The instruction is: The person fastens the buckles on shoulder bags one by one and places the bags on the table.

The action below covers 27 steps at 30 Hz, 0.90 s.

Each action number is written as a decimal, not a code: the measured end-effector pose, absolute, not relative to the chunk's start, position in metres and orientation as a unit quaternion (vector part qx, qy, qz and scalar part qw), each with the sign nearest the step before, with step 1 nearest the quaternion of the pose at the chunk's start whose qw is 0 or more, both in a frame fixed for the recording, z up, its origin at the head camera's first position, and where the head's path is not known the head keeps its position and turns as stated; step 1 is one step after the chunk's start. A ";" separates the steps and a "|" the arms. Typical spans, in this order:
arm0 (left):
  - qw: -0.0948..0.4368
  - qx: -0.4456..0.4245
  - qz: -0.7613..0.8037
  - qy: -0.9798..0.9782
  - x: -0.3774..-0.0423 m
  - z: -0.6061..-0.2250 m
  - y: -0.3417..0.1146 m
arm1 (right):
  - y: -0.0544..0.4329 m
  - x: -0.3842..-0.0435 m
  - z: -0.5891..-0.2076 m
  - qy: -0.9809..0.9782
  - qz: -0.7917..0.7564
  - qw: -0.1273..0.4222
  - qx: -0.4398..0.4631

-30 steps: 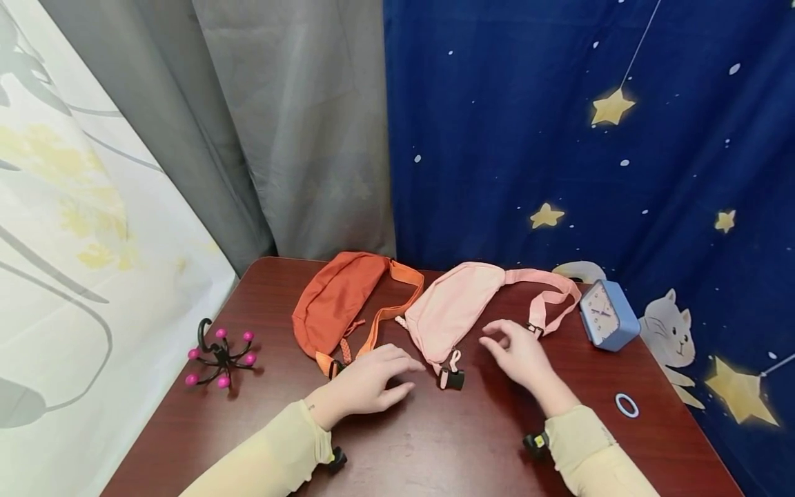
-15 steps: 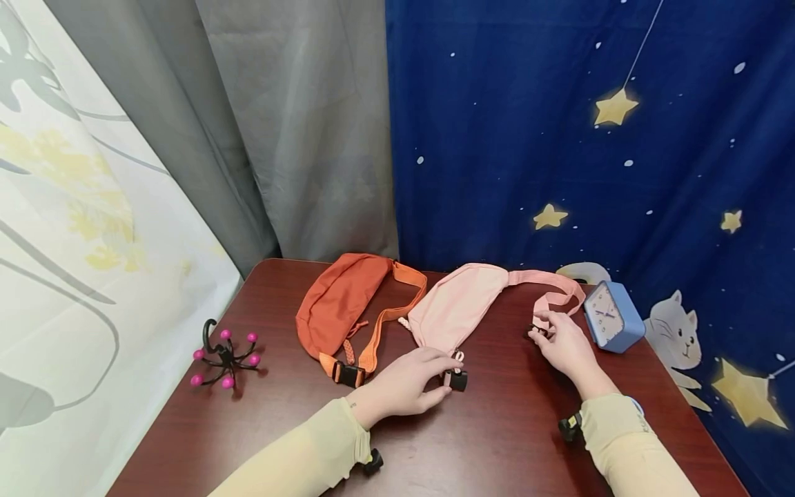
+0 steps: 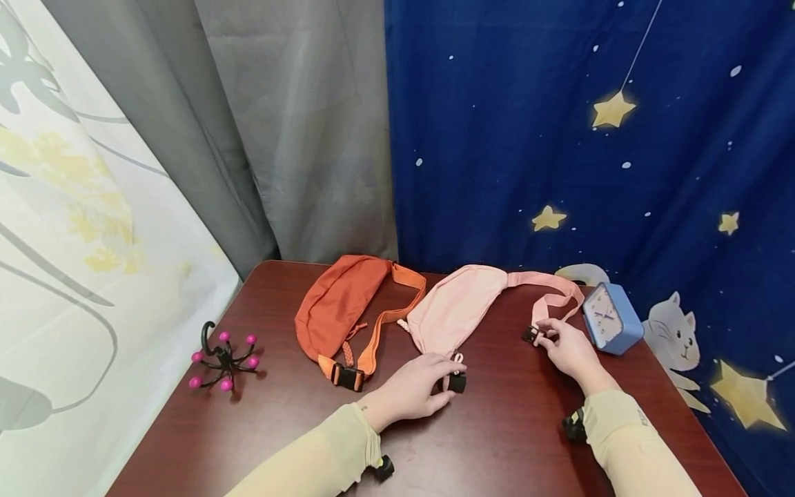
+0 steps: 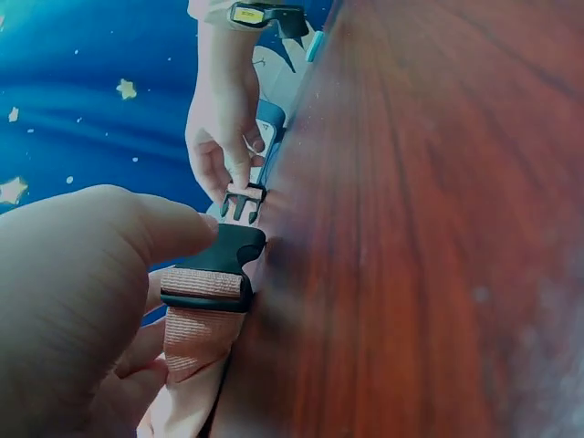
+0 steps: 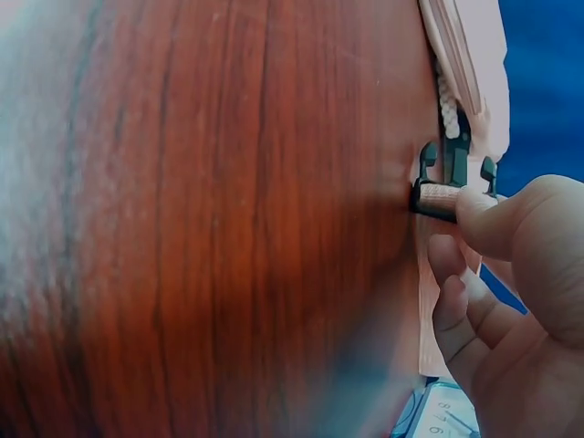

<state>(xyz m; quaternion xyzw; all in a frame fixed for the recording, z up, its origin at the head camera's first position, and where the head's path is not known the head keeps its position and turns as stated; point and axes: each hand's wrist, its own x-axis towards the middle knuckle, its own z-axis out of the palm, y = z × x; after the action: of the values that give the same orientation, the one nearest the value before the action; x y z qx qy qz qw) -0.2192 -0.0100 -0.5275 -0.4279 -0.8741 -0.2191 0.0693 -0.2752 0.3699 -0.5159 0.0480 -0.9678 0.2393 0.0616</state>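
A pink waist bag (image 3: 456, 307) lies on the table with its strap (image 3: 546, 278) trailing right. At its near end, my left hand (image 3: 413, 386) holds the black female half of the side-release buckle (image 4: 224, 260) between thumb and fingers. My right hand (image 3: 571, 352) pinches the pronged male half of the buckle (image 5: 443, 196) at the strap's free end, thumb on its webbing. Its prongs point toward the socket half, and the two halves are apart. An orange waist bag (image 3: 341, 304) lies left of the pink one, its own buckle (image 3: 348, 377) fastened.
A blue alarm clock (image 3: 611, 317) stands right of the strap, close to my right hand. On the left sits a black massager with pink-tipped legs (image 3: 225, 360). Curtains, grey (image 3: 310, 138) and blue starry (image 3: 497, 138), hang behind the table (image 3: 484, 449).
Both hands have moved right. The left has come to the socket half of the pink bag's buckle, and the right has taken hold of the pronged half.
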 end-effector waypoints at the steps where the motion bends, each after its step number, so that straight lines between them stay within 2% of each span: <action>1: 0.069 -0.426 -0.220 -0.875 -0.219 -0.528 -0.011 | 0.370 -0.276 -0.516 -0.968 0.238 0.061 0.048; 11: 0.047 -0.413 -0.231 -0.880 -0.220 -0.533 -0.014 | 0.369 -0.277 -0.519 -0.970 0.230 0.060 0.058; 19: 0.051 -0.411 -0.218 -0.884 -0.222 -0.536 -0.013 | 0.363 -0.276 -0.518 -0.963 0.246 0.079 0.080; 27: 0.054 -0.413 -0.221 -0.882 -0.223 -0.540 -0.014 | 0.354 -0.271 -0.522 -0.959 0.264 0.057 0.085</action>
<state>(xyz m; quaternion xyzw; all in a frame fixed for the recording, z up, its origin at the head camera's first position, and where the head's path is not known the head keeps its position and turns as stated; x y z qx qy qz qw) -0.2231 -0.0143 -0.5403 -0.4127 -0.8819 -0.2212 0.0544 -0.2712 0.3539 -0.5216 0.0848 -0.9590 0.2645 0.0566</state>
